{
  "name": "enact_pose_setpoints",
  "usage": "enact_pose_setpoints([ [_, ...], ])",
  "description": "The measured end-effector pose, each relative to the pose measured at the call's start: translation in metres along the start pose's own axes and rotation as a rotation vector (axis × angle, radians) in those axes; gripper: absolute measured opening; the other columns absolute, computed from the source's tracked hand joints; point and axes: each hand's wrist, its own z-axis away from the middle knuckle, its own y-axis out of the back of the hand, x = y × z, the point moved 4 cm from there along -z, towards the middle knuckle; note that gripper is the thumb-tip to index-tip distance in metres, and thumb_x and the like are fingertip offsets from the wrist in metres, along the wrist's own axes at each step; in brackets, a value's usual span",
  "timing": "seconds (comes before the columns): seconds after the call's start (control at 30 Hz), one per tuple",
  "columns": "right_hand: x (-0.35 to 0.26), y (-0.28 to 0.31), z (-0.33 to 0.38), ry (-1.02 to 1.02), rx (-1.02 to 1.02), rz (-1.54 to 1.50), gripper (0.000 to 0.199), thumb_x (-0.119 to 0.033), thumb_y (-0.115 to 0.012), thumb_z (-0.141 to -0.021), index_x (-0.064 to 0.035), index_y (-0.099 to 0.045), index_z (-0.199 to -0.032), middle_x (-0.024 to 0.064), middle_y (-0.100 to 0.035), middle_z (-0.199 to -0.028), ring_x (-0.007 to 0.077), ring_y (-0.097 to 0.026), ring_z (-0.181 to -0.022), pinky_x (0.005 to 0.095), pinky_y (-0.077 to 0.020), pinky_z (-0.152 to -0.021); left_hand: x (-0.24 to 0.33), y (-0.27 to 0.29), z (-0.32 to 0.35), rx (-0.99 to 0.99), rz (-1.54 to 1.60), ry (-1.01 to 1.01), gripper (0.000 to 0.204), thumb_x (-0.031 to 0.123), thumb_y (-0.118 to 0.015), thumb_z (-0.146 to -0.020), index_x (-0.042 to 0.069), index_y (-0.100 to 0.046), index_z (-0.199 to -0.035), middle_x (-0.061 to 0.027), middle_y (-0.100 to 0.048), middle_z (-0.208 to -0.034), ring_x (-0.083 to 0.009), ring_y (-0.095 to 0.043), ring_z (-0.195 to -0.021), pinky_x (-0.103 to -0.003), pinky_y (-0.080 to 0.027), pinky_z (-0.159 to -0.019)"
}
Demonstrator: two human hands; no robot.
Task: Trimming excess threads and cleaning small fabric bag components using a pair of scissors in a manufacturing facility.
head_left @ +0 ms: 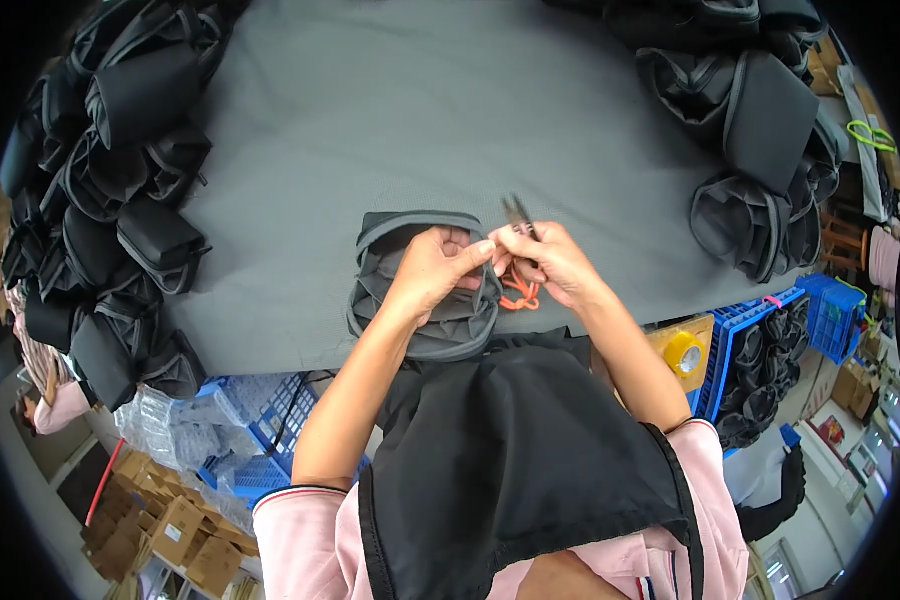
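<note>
A black zippered pouch [450, 345] lies unzipped on the grey-covered table near its front edge, its grey lining showing. My left hand [435, 268] reaches into the pouch and pinches its right rim between thumb and fingers. Close beside it, my right hand [548, 258] is closed round a pair of thread snips [517, 217], dark blades pointing away from me. An orange cord [519, 291] hangs in a loop below the right palm. The right fingertips are at the pouch's edge; whether they grip it too is too small to tell.
Black pouches are heaped on the table's left side [150, 95] and right side [770, 120]. Blue crates [730, 345] stand at the front right, one filled with pouches, beside a yellow tape roll [683, 354]. Another blue crate [260, 425] with clear plastic wrap [175, 425] sits front left.
</note>
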Motion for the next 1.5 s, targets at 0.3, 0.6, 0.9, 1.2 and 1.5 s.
enact_pose_setpoints([
  [0.3,0.010,-0.002,0.058,0.491,0.521,0.856,0.021,-0.014,-0.065,-0.078,-0.0041,-0.059,-0.096,0.0089,-0.063,-0.081,0.0186,-0.062,-0.069,0.0284,-0.0463,-0.066,0.014,-0.004,-0.006,0.120,-0.052,0.016,0.024,0.023,-0.070,-0.079,0.001,-0.062,-0.075,-0.0033,-0.059,-0.065,-0.0092,-0.054,-0.051,-0.021,-0.045,-0.049],
  [0.6,-0.015,-0.011,0.047,0.619,0.429,1.057,0.023,-0.014,-0.067,-0.076,-0.0062,-0.061,-0.097,0.0056,-0.062,-0.079,0.0208,-0.060,-0.062,0.0305,-0.0468,-0.058,0.018,-0.006,-0.010,0.118,-0.019,0.028,0.020,0.019,-0.068,-0.078,0.002,-0.063,-0.069,-0.0031,-0.058,-0.062,-0.0078,-0.052,-0.047,-0.019,-0.043,-0.044],
  [0.9,-0.020,-0.021,0.052,0.903,0.466,1.376,0.026,-0.014,-0.068,-0.073,-0.0093,-0.063,-0.097,0.0046,-0.059,-0.073,0.0226,-0.059,-0.063,0.0338,-0.0438,-0.056,0.014,-0.002,-0.011,0.114,-0.014,0.025,0.022,0.021,-0.068,-0.079,0.001,-0.062,-0.070,-0.0033,-0.058,-0.062,-0.0084,-0.052,-0.047,-0.019,-0.044,-0.044],
  [1.2,-0.006,-0.007,0.040,0.461,0.424,0.458,0.023,-0.008,-0.068,-0.076,-0.0032,-0.056,-0.095,0.0022,-0.058,-0.070,0.0081,-0.057,-0.066,0.0224,-0.0448,-0.062,0.024,0.008,0.007,0.054,-0.518,-0.062,0.055,0.046,-0.059,-0.081,-0.009,-0.062,-0.089,-0.0133,-0.064,-0.074,-0.0218,-0.064,-0.070,-0.033,-0.050,-0.069],
  [1.5,0.011,-0.005,-0.003,0.183,0.435,0.610,0.018,-0.014,-0.066,-0.079,0.0012,-0.059,-0.083,0.0042,-0.062,-0.068,0.0078,-0.049,-0.057,0.0259,-0.0411,-0.053,0.018,-0.023,0.016,0.113,-1.288,-0.332,0.026,0.020,-0.057,-0.071,-0.005,-0.056,-0.078,-0.0196,-0.059,-0.085,-0.0355,-0.058,-0.084,-0.044,-0.046,-0.075],
])
